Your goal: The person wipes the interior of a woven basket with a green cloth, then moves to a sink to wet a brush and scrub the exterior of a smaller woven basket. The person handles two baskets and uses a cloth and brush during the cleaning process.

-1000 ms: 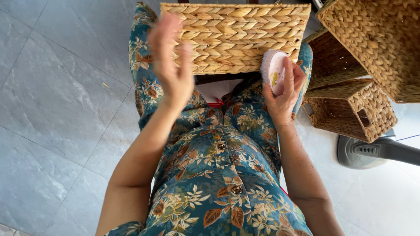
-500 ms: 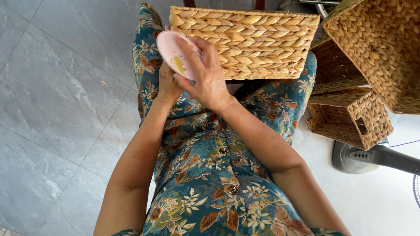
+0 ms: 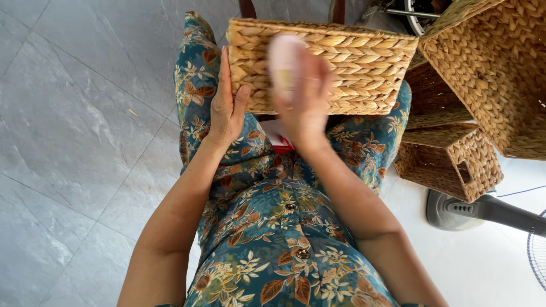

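Both hands on a woven basket (image 3: 364, 62), upper centre.
Left hand (image 3: 226, 108) flat against its end; blurred right hand (image 3: 301, 91) clamps a pink pad (image 3: 282, 59), which could slip.

Setting: we judge this a home craft space, a small basket-weaving workplace on a domestic floor. Evidence we list: large grey marbled floor tiles (image 3: 74, 131); a woven basket (image 3: 341, 68) resting on a lap in a floral dress (image 3: 273, 239); further woven baskets (image 3: 483, 74) stacked at the right; a standing fan's base (image 3: 455, 210); dark chair legs (image 3: 248, 8) beyond.
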